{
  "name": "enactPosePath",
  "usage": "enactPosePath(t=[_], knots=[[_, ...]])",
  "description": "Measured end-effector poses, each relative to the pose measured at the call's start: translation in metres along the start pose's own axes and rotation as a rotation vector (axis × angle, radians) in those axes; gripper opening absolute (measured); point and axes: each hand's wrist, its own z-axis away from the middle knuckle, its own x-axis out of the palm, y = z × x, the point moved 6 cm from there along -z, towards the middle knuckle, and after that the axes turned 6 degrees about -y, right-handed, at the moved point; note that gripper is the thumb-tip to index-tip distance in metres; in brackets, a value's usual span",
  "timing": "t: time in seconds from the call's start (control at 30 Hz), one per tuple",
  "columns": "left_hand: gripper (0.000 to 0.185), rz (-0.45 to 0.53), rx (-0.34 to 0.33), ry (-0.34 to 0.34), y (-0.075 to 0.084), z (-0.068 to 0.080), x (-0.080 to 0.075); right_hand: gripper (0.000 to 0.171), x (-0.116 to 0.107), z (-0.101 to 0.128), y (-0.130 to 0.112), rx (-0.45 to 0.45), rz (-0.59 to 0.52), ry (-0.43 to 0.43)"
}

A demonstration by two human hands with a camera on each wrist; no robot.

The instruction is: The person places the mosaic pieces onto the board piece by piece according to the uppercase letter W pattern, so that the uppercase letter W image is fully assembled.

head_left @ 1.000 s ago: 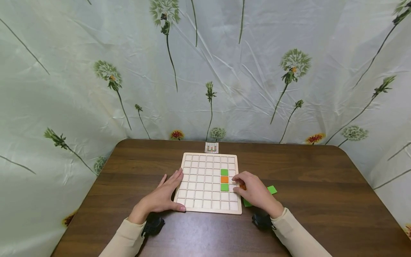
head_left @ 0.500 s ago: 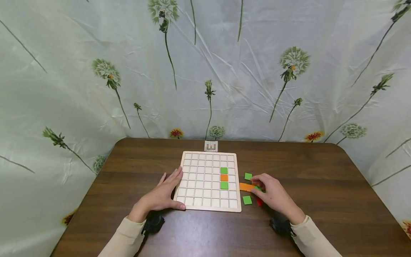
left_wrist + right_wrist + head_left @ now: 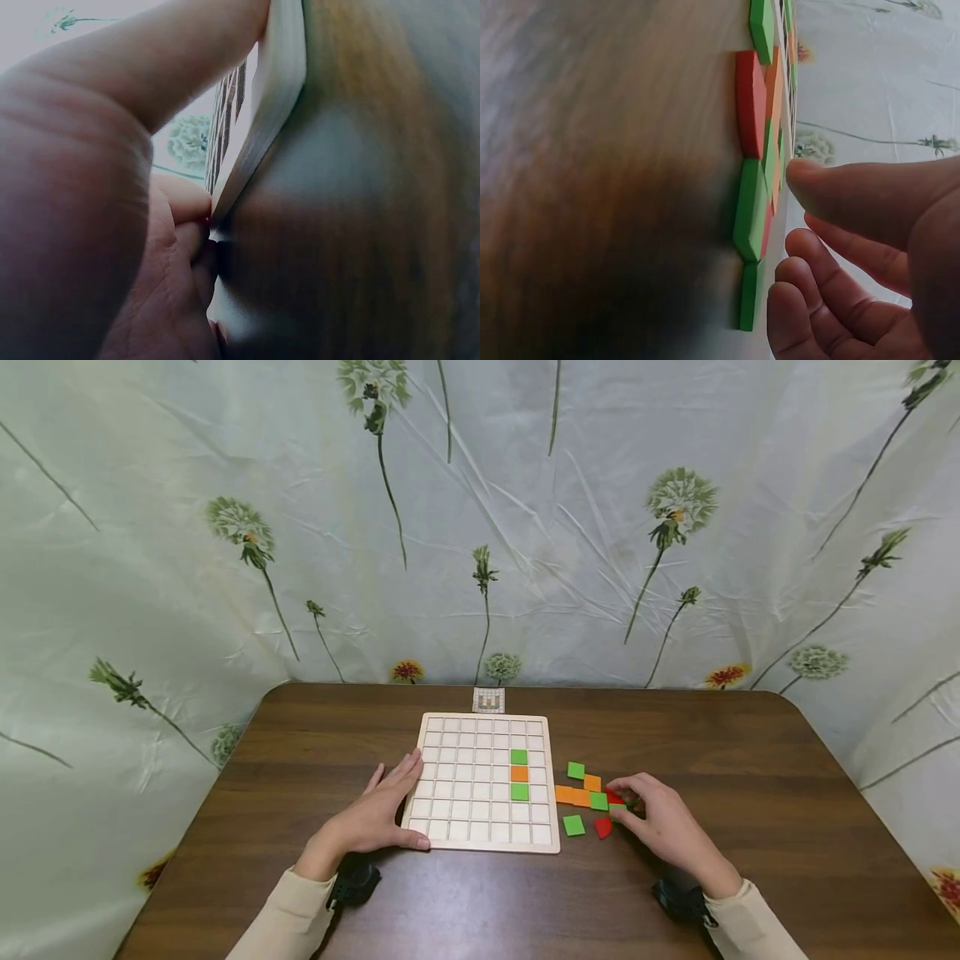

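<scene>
Fingers of the left hand (image 3: pixel 372 820) lie spread and nearly straight along the left edge of the wooden grid board (image 3: pixel 457 777), with the thumb pressed against the board's near left corner; the left wrist view shows the same thumb running up the board's pale side (image 3: pixel 274 97) while the other fingers rest low against that edge, gripping nothing. This board lies flat on the dark brown table (image 3: pixel 300 735), and three tiles sit in one column of it toward its right side: a green tile (image 3: pixel 518 757), an orange tile (image 3: pixel 519 773) directly below it, and a second green tile (image 3: pixel 519 792) below that. A small patterned card (image 3: pixel 488 700) lies on the table just beyond the board's far edge. To the right of the board a loose cluster of green, orange and red tiles (image 3: pixel 583 797) is scattered on the tabletop, just beside the board but not touching it. Farther right, the right hand (image 3: pixel 663 827) rests at the cluster's right edge, its fingers curled with the fingertips on a green tile (image 3: pixel 617 809) beside a red one (image 3: pixel 603 827). From the right wrist view the thumb and fingers (image 3: pixel 832 255) are bent close over the tiles (image 3: pixel 751 202), but I cannot tell whether any piece is actually pinched.
</scene>
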Motion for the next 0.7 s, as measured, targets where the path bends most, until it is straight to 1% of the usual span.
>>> enactPosePath(t=[0.17, 0.43, 0.6, 0.7], knots=[[0.117, -0.003, -0.015, -0.013, -0.001, 0.000, 0.000, 0.027, -0.001, 0.000, 0.003, -0.009, 0.019, -0.007], [0.117, 0.008, 0.003, -0.001, 0.000, -0.001, 0.000, 0.023, -0.001, -0.006, 0.005, -0.039, 0.073, -0.015], [0.117, 0.003, -0.001, -0.007, 0.000, 0.000, 0.000, 0.023, -0.003, -0.010, 0.004, -0.079, 0.103, -0.001], [0.117, -0.002, -0.004, -0.009, -0.001, 0.001, 0.000, 0.023, -0.004, -0.013, 0.004, -0.078, 0.104, -0.002]])
